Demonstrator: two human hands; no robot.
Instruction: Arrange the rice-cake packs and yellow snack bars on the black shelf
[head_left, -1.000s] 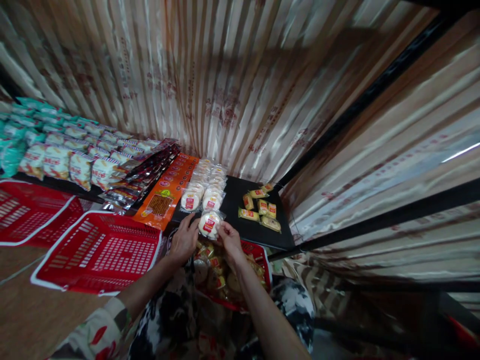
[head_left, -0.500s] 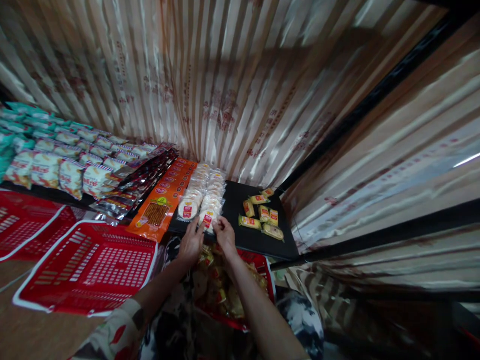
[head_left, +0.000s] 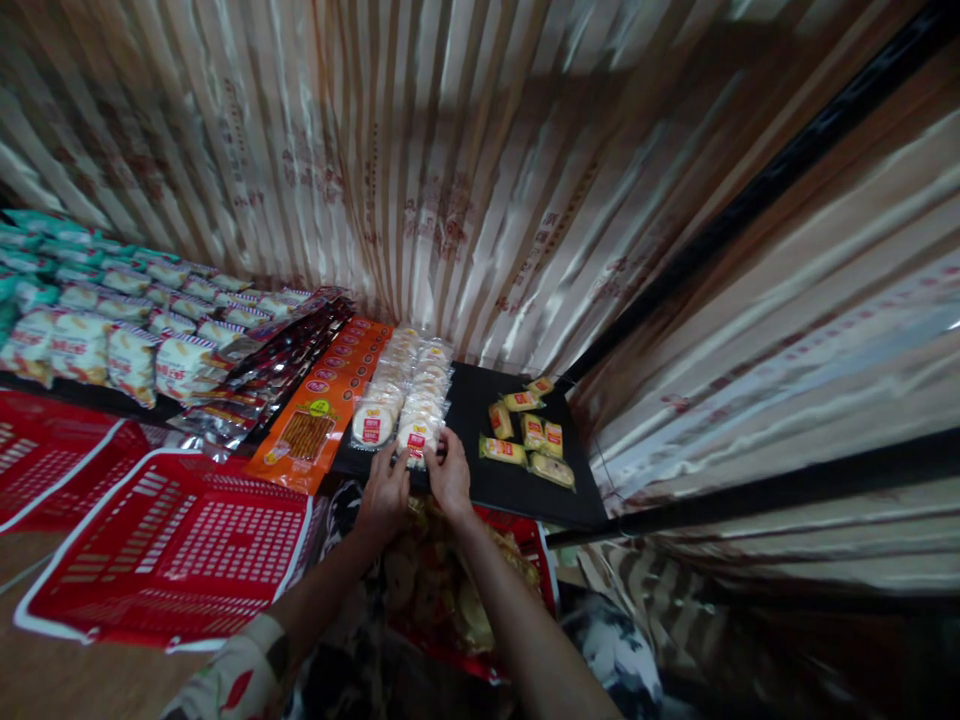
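Two rows of round white rice crackers in clear wrappers lie overlapping on a black shelf. My left hand and my right hand pinch the two lower edges of the front cracker packet in the right-hand row. Beside it, the front packet of the left row lies untouched. Several small yellow wrapped snacks are scattered to the right of my right hand. Below my forearms stands a red basket holding more packets in yellowish wrapping, partly hidden by my arms.
Left of the crackers lie a flat orange snack packet and dark shiny packets. White snack bags and green bags fill the far left. Red baskets stand below. Black bars and a striped curtain border the shelf.
The view has shifted slightly. Both hands stay at the front cracker packet of the right row, with little visible movement.
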